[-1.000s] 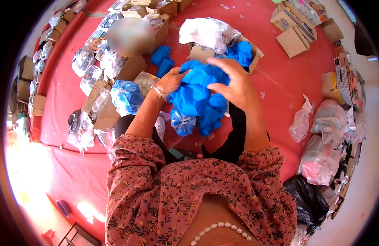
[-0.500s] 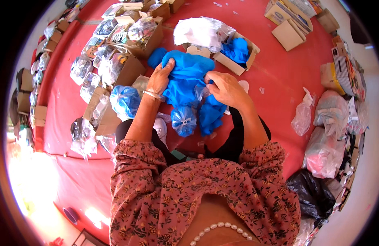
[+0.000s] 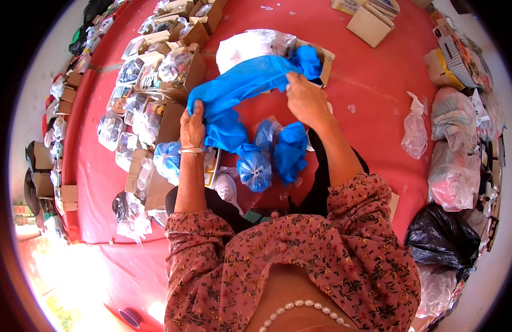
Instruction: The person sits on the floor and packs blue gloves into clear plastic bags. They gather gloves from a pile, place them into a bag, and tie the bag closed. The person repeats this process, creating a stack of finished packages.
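Crumpled blue plastic sheet (image 3: 242,83), outstretched

I hold a blue cloth (image 3: 242,83) stretched between my hands above the red floor covering (image 3: 372,77): my left hand (image 3: 192,128) grips its bunched lower end, and my right hand (image 3: 304,99) pinches its upper part beside an open cardboard box (image 3: 322,58). Below the cloth lie a knotted clear bag of blue pieces (image 3: 255,169) and a loose blue bundle (image 3: 291,152), just beside each other. To my left stand rows of cardboard boxes with clear packets (image 3: 151,72); to my right, filled plastic bags (image 3: 452,177) and a black bag (image 3: 438,240).
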Action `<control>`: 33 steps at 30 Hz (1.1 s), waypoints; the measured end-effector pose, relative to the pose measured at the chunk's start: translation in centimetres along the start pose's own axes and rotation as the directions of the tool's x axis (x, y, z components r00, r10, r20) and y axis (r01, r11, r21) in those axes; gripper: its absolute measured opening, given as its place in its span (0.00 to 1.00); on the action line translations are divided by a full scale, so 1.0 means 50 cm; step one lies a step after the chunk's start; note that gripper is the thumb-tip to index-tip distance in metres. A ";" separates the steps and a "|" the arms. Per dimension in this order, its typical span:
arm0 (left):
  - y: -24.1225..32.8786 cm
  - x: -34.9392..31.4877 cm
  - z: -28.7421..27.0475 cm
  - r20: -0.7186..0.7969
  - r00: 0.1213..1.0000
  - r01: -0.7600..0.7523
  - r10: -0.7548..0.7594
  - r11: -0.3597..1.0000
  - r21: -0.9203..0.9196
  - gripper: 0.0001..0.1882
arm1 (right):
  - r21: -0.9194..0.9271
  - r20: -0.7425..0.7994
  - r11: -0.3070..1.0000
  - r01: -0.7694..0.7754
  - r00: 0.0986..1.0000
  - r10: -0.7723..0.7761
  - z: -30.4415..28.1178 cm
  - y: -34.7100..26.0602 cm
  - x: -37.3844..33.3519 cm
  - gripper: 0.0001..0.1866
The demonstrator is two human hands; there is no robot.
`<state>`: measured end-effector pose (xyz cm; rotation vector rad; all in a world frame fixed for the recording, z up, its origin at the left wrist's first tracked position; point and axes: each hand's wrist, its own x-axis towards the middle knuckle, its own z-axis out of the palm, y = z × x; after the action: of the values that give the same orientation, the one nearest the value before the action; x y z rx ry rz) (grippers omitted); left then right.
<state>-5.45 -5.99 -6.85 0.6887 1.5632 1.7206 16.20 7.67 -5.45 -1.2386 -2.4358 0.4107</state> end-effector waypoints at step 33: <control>-0.082 0.060 -0.045 0.174 0.936 0.319 -0.307 0.947 -0.042 0.19 | 0.467 -0.054 0.874 0.136 0.991 -0.125 -0.065 0.021 0.010 0.12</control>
<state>-8.42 -4.92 -11.39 0.5008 1.4055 1.4365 18.16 8.96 -2.92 -0.8562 -2.1955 0.8812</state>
